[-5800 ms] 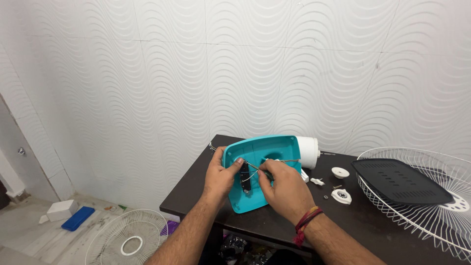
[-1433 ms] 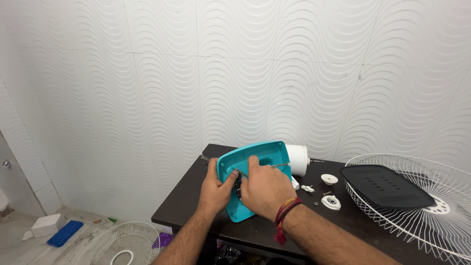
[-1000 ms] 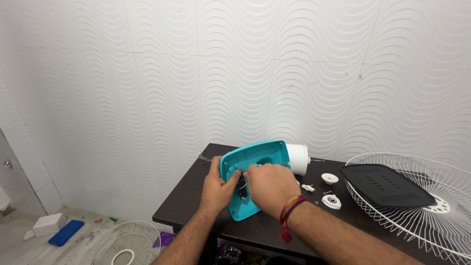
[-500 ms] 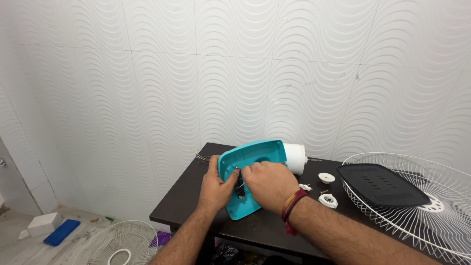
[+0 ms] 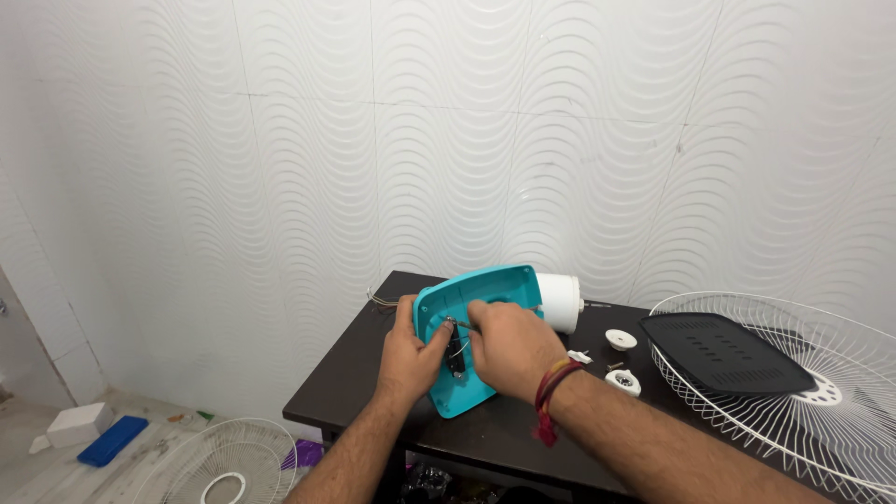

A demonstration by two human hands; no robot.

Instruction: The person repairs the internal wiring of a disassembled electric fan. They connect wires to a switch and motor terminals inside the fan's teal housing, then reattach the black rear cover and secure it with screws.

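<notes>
1. Teal housing lies open side up near the front of the dark table, its white motor end pointing away towards the wall.
2. Left hand grips the housing's near-left edge, fingers curled round it, thumb pressing inside beside a black part.
3. Right hand lies over the middle of the housing, fingers closed in a pinch. A thin dark tip shows at the fingertips, whether wire or tool cannot be told.
4. Judgement: the work is fine fitting inside the shell. Best done with the left hand pinning the housing flat so it cannot rock, and the right hand making small moves from the fingertips only.
5. Judgement: the right hand covers much of the cavity. Tilting the wrist outwards would clear the sightline.
6. Small white parts and a second one lie loose just right of the forearm; an elbow sweep could knock them off.
7. Wire fan guard with a black plate on it sits at the far right, apart from the work.
8. Another guard and a blue box lie on the floor.
</notes>
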